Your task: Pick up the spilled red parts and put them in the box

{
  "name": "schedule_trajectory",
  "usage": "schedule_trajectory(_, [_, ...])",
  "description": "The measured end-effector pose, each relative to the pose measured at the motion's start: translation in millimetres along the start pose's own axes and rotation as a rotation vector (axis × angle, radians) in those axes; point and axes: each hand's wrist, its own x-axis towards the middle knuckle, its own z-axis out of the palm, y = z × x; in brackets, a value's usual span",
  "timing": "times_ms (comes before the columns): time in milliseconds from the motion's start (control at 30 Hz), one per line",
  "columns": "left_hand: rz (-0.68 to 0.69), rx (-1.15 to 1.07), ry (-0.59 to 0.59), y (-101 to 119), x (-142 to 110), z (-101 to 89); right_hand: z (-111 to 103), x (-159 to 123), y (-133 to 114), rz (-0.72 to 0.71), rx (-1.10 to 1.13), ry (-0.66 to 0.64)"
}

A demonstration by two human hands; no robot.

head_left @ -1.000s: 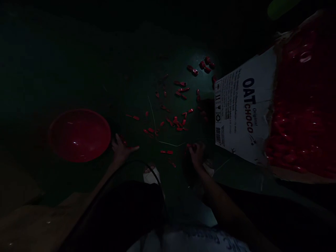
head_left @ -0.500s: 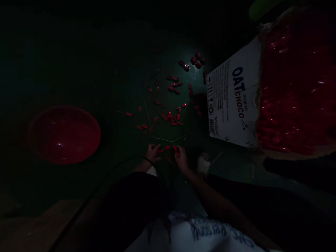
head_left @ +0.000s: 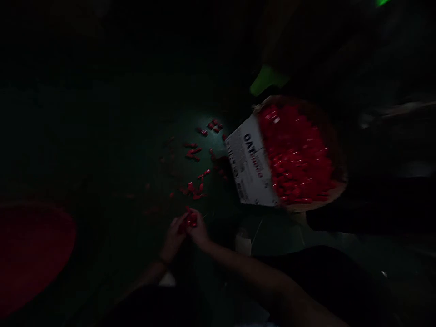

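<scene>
**Caller:** Hands meeting low in the picture, around six o'clock! Left hand [head_left: 173, 236] and right hand [head_left: 198, 230] are pressed together, fingers curled in on a small clutch of red pieces [head_left: 190, 220].

**Partner:** How tight is that grip?

**Caller:** Both hands pinch narrow around the pieces, fingertips touching. It's very dark and blurred, so I cannot tell which hand carries most of them.

**Partner:** And the surface they work over?

**Caller:** Dark green floor [head_left: 136, 150], with loose red pieces [head_left: 195, 187] strewn just beyond the hands, toward twelve o'clock, and more further up under a patch of light.

**Partner:** Over at two o'clock?

**Caller:** A cardboard box [head_left: 250, 165] lying open, its white printed flap toward the hands, heaped with red pieces [head_left: 296, 159]. A bright green thing [head_left: 267, 79] sits just past it.

**Partner:** The far left?

**Caller:** A red bowl [head_left: 34, 254] at eight o'clock, well apart from the hands and cut by the frame edge.
</scene>
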Motion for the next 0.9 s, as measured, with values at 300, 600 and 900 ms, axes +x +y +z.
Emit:
schedule_trajectory(300, [0.696, -0.051, 0.024, 343.7, 136.7, -3.0, -155.0, 13.8, -334.2, -0.699, 0.066, 0.09])
schedule_trajectory(600, [0.643, 0.123, -0.37, 395.2, 155.2, 122.3, -335.1, 18.3, -303.5, -0.537, -0.481, 0.863])
schedule_trajectory(900, [0.658, 0.258, -0.304, 331.5, 158.4, 77.8, -242.5, 20.1, -296.1, -0.825, -0.706, 0.388])
